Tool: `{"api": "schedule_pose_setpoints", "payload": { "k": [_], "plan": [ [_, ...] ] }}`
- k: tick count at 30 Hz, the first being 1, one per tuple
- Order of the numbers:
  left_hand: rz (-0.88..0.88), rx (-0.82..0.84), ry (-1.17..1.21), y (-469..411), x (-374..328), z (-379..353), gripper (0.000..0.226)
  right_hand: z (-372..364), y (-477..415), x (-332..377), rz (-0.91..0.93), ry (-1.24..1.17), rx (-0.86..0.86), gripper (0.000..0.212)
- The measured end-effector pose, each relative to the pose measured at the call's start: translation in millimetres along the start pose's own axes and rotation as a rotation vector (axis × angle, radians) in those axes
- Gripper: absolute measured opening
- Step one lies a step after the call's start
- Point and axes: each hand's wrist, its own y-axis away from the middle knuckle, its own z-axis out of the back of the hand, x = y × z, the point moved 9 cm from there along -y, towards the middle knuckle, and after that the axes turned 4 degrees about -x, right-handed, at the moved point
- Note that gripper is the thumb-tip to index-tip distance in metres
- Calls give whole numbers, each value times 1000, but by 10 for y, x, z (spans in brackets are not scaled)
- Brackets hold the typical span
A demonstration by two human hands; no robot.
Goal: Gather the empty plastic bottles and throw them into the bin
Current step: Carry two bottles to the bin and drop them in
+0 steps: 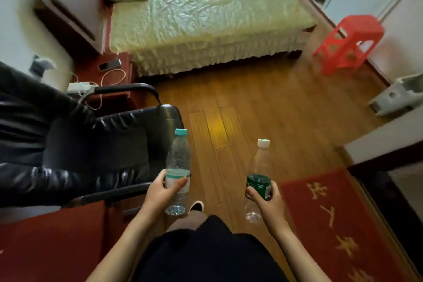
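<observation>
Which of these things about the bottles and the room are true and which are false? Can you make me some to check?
1. Each hand holds one bottle. True: the left hand grips the bottle with the teal cap and the right hand grips the bottle with the green label.
2. The green-label bottle has a red cap. False: its cap is white.
3. A red plastic stool stands near the far right corner of the bed. True.
4. The bottles are lying on the floor. False: both are held up off the wooden floor.
5. A bin is next to the black chair. False: no bin shows in this view.
</observation>
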Motion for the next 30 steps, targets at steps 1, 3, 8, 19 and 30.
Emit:
{"api": "schedule_pose_setpoints", "payload": {
  "k": [1,3,8,19,30],
  "plan": [
    [-9,31,-20,-128,-101,-115,21,101,-88,-6,-14,-20,-47,34],
    [-34,73,-61,-402,-308,-327,19,266,-290,28,-39,-57,-122,32],
    [-62,174,-132,-1182,-799,-861,18,575,-995,198,-70,-119,-252,35],
    [-156,479,-218,-3134,-2554,-2483,32,1285,-2779,720,-148,-190,-550,34],
    [-183,674,-319,-4203,-3732,-4574,30,2431,-4091,858,-234,-293,-766,39]
  ]
}}
